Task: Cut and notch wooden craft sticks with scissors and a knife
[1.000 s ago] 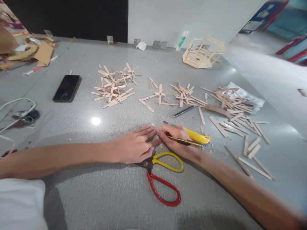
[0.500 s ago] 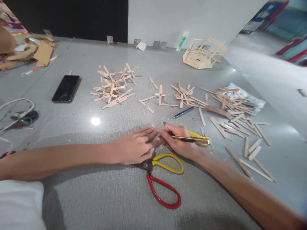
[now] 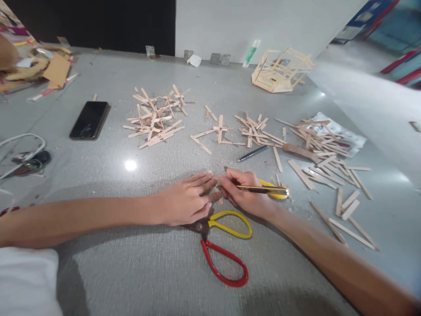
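A: Where do we have the left hand [image 3: 189, 199]?

B: Palm down on the grey textured table [image 3: 148, 272], fingers nearly straight and not curled, lying over a pale flat wooden stick [image 3: 221, 201]. We see bits of the stick beside the fingertips, rest hidden

A: And our right hand [image 3: 245, 191]?

B: Closed in a pinch round a slim black-and-yellow tool [image 3: 255, 188], back end pointing right. Fingertips near the left ones; we can't make out the tool's tip

A: Anything close to us?

B: Scissors with one yellow and one red handle loop [image 3: 199, 226], partly under the left hand, loops apart. A thicker yellow handle [image 3: 279, 195] lies behind the slim tool. Dark slim pen [image 3: 251, 154] beyond the right hand, loose wooden sticks [image 3: 153, 125] further back
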`<state>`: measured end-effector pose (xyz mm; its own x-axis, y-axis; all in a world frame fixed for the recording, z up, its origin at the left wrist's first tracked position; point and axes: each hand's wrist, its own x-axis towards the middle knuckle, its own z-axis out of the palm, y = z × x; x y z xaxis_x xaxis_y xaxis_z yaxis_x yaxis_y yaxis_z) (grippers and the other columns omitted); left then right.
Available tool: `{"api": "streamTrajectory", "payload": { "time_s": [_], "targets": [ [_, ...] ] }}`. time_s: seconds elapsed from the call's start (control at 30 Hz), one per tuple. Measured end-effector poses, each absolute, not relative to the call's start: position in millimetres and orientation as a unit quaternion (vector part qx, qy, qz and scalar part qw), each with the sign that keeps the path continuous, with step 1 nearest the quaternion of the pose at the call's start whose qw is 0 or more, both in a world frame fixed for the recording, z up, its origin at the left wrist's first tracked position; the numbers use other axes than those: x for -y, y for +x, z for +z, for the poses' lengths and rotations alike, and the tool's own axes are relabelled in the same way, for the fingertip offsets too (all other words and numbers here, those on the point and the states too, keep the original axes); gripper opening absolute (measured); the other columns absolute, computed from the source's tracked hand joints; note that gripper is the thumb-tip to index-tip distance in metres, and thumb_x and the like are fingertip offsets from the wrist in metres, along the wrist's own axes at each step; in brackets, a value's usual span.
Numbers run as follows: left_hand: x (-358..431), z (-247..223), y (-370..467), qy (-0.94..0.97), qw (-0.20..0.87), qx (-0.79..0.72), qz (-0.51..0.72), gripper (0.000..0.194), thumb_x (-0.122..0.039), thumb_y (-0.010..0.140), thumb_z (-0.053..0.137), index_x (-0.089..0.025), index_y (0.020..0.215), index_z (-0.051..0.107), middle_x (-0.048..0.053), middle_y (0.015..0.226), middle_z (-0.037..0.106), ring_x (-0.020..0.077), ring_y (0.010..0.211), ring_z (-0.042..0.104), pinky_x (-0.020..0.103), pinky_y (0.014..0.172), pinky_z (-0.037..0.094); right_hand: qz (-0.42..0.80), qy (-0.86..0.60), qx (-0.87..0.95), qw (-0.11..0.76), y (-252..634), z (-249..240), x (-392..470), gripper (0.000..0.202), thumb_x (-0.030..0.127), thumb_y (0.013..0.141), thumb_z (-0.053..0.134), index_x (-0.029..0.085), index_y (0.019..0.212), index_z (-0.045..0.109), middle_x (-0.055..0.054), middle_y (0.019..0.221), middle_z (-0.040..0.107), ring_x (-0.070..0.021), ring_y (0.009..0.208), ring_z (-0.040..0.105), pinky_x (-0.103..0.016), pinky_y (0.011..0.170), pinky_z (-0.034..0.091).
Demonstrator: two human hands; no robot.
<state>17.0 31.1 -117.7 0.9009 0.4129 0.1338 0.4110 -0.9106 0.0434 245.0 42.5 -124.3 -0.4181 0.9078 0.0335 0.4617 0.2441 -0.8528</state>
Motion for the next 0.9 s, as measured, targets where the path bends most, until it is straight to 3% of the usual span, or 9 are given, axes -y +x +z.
{"api": "streamTrajectory", "payload": {
  "time_s": [0.3,0.7,0.9],
  "targets": [
    [-30.9,-117.5,17.7,0.975,-0.008,-0.209,0.070,0.045,-0.028,0.106,0.039,-0.007,0.143,0.054,0.021,0.147,0.058,0.0288,0.143,0.050,0.041,0.125,0.031,0.370,-0.457,0.764,0.264,245.3,-125.5,-43.5,0.046,0.047,0.103,0.053,0.022,0.065,0.047,0.004,0.053,0.055,-0.0103,0.047,0.047,-0.025,0.048,0.035],
    [-29.9,-121.0,16.3,0.974,0.028,-0.206,0.092,0.045,-0.026,0.106,0.040,-0.004,0.142,0.056,0.023,0.146,0.058,0.0290,0.147,0.045,0.041,0.126,0.027,0.302,-0.425,0.822,0.228,246.1,-120.7,-46.1,0.045,0.043,0.105,0.050,0.022,0.066,0.039,0.007,0.057,0.038,-0.0097,0.052,0.036,-0.026,0.051,0.028],
    [-30.2,-117.4,17.2,0.975,0.012,-0.213,0.059,0.047,-0.027,0.107,0.037,-0.007,0.147,0.050,0.022,0.151,0.054,0.0292,0.147,0.045,0.041,0.125,0.029,0.332,-0.451,0.788,0.254,246.7,-126.9,-45.5,0.044,0.045,0.104,0.051,0.022,0.067,0.044,0.007,0.054,0.044,-0.0094,0.049,0.040,-0.025,0.050,0.030]
  ]
}}
